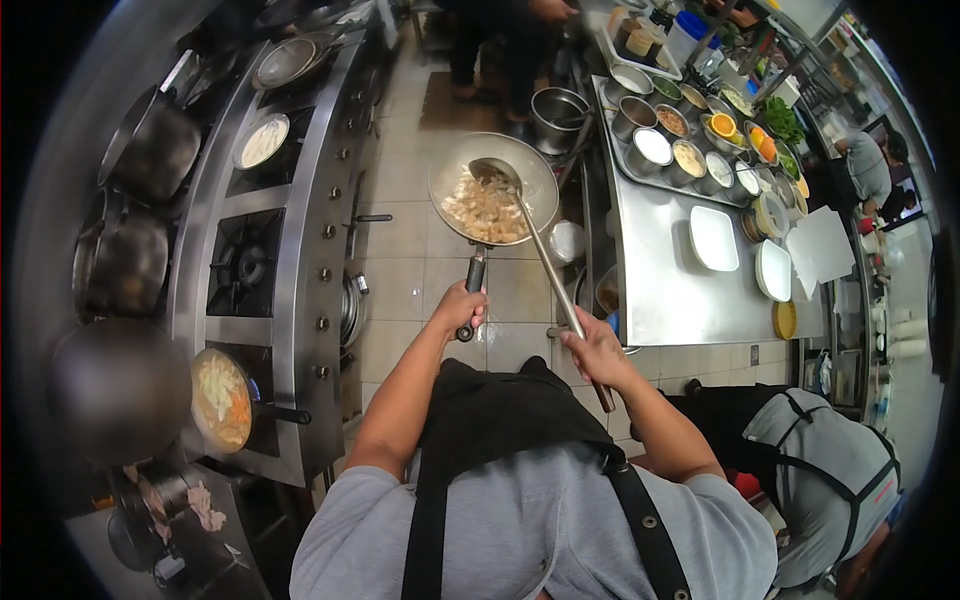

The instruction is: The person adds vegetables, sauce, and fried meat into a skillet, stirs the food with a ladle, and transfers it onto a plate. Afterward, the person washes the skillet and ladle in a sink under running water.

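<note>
My left hand is wrapped round the black handle of a frying pan, held out over the floor between the stove and the counter. Pale brown pieces of food in sauce lie in the pan; their kind is hard to tell. My right hand grips the long handle of a ladle. Its bowl rests among the food, near the pan's middle.
At left, the stove carries a pan of shredded vegetables and a pan of white sauce. The steel counter at right holds white dishes and several ingredient containers. A co-worker bends close at my right; another person stands ahead.
</note>
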